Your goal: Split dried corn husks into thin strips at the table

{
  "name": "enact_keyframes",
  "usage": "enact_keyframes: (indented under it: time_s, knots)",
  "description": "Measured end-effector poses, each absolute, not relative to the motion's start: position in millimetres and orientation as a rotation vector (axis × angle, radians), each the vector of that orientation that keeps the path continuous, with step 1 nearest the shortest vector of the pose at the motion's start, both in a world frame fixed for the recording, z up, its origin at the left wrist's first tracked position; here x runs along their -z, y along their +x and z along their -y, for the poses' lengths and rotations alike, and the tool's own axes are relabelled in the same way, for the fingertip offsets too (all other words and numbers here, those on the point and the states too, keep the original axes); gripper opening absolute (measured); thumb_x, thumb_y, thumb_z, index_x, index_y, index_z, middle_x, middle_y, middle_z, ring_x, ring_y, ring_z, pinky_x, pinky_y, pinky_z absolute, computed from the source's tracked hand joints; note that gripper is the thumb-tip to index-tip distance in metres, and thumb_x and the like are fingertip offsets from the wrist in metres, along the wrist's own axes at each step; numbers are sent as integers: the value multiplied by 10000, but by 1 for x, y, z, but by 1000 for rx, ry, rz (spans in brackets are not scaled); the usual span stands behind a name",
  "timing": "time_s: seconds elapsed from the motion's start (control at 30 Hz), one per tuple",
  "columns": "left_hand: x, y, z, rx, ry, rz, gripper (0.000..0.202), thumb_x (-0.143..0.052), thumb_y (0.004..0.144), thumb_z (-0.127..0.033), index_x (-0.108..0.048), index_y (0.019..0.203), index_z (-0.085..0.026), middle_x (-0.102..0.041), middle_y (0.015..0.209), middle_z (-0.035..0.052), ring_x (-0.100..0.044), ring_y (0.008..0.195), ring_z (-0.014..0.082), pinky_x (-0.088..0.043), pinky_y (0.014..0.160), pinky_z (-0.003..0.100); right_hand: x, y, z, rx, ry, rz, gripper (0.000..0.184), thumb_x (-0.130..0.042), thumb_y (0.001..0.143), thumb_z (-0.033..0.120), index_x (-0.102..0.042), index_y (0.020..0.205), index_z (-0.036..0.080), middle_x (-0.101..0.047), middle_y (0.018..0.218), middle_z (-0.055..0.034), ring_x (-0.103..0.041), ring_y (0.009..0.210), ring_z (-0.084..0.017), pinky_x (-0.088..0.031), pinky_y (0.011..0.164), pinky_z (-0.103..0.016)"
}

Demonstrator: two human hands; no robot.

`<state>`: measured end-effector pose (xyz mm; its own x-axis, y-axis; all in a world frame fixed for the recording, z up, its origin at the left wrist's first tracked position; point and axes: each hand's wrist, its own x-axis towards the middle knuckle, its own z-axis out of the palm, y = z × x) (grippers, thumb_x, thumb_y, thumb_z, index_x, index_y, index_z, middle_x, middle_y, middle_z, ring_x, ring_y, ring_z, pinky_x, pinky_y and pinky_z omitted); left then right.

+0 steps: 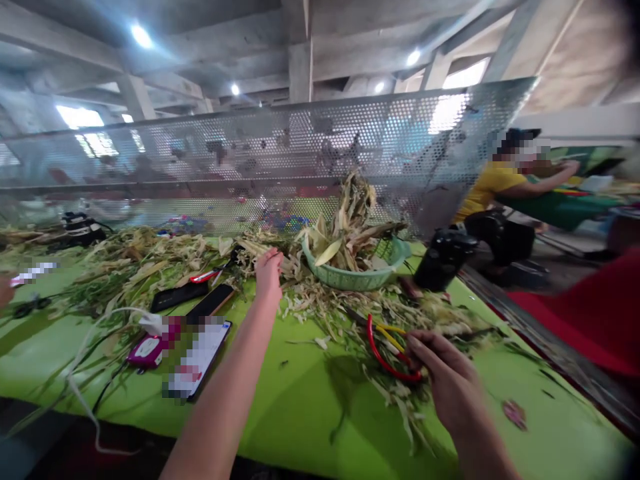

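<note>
My left hand (269, 275) reaches forward to the dried husks (293, 263) just left of the green plastic basket (345, 277). Its fingers are bent close together, and what lies between them, if anything, is too small to make out. In my right hand (447, 373), thumb and fingers grip a pair of scissors (371, 333) by the red and yellow handles. The dark blades point away and to the left, low over pale husk scraps (400, 393) on the green tabletop (300, 400). Dry husks (345, 233) heap above the basket's rim.
Left of my arm lie a lit phone (200, 360), dark flat cases (180, 295), a purple device (150, 350) with a white cable, and red-handled scissors (204, 276). A perforated metal screen (250, 153) stands behind. A black container (445, 260) and a seated person (483, 190) are right.
</note>
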<state>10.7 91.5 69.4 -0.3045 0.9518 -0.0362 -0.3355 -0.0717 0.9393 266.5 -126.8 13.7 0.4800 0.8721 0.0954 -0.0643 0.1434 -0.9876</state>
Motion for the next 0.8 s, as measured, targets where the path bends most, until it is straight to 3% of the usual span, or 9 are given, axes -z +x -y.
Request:
enact_keyframes:
  time_s: [0.27, 0.33, 0.53, 0.67, 0.8]
  knots:
    - [-9, 15, -44, -1672, 1139, -1246, 182, -598, 779, -270, -627, 948, -209, -648, 966, 56, -591, 912, 176, -440, 847, 285, -12, 269, 125, -582, -1344, 967, 260, -686, 764, 398, -656, 904, 181, -632, 748, -8, -557, 649, -134, -443, 589, -236]
    - [2, 8, -42, -1634, 1459, -1373, 157, -570, 805, -294, -644, 914, -209, -654, 928, 63, -590, 857, 190, -439, 826, 302, -8, 271, 123, -443, -1516, 1165, 257, -653, 780, 399, -653, 925, 187, -650, 808, -30, -583, 708, -168, -458, 644, -280]
    - [9, 2, -45, -1572, 1561, -1386, 150, -539, 837, -293, -646, 911, -217, -667, 884, 59, -598, 801, 192, -440, 771, 294, 1, 269, 117, 59, -2017, 1710, 213, -559, 817, 310, -675, 989, 261, -681, 1026, -57, -580, 960, -264, -405, 784, -372]
    - [3, 8, -40, -1470, 1661, -1338, 122, -576, 817, -274, -658, 891, -221, -674, 846, 50, -596, 763, 192, -431, 730, 290, 0, 267, 116, 73, -2087, 1744, 277, -542, 778, 240, -647, 1033, 269, -689, 1050, -41, -585, 997, -267, -365, 797, -374]
    - [-1, 13, -32, -1360, 1730, -1219, 98, -602, 804, -272, -682, 838, -228, -670, 805, 43, -577, 721, 186, -415, 700, 282, -5, 265, 117, 51, -2138, 1619, 226, -557, 688, 223, -621, 905, 235, -699, 938, -38, -601, 911, -257, -343, 790, -383]
